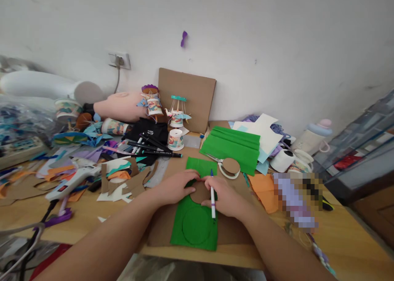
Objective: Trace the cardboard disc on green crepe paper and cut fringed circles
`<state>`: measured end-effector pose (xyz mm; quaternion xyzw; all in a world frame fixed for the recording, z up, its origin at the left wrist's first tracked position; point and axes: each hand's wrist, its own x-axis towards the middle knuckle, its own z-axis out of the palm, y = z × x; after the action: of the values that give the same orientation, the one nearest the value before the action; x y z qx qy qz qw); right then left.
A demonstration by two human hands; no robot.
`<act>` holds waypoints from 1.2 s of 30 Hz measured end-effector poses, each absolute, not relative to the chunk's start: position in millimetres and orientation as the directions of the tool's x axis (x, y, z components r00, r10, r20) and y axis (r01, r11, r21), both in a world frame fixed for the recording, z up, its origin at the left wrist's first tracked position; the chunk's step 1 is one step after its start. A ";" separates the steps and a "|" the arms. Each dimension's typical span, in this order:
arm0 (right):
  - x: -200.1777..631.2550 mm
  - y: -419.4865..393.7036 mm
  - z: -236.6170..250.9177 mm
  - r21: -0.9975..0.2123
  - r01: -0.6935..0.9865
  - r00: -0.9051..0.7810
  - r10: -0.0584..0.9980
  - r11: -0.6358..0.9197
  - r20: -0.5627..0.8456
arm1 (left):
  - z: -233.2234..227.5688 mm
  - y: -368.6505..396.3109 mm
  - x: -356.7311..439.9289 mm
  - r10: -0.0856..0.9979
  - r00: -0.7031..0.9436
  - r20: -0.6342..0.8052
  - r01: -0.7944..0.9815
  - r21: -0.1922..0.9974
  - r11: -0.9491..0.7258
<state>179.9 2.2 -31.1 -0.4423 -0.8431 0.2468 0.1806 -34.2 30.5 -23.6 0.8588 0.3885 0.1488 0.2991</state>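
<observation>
A strip of green crepe paper [178, 227] lies lengthwise on a brown cardboard sheet [237, 227] before me. On the strip rests a round cardboard disc [200, 194], and nearer to me a dark circle outline is drawn. My left hand [177, 186] grips the disc's left and upper edge, fingers and thumb curved at its rim. In my right hand [226, 194] is a white marker [213, 201] with a purple end pointing away from me. That hand's fingertips also touch the disc's right side. Scissors [229, 173] with white handles lie beyond, under a second cardboard disc [230, 166].
Folded green crepe paper [234, 143] and white card sheets [261, 133] lie behind. On the left sit a glue gun [72, 182], paper scraps [123, 188] and black markers [160, 153]. A paper cup [175, 139], a thread spool [281, 161] and orange crepe paper [264, 192] are nearby.
</observation>
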 end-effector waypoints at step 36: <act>193.3 18.1 -1.6 -0.941 0.239 -0.471 0.876 0.239 0.103 | -6.0 -38.9 30.2 0.829 0.548 -0.115 0.818 0.282 -0.501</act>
<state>193.3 18.1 -1.6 -0.3911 -0.7127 0.4771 0.3338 30.2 -38.9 -6.0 0.8662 0.4753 0.0176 0.1529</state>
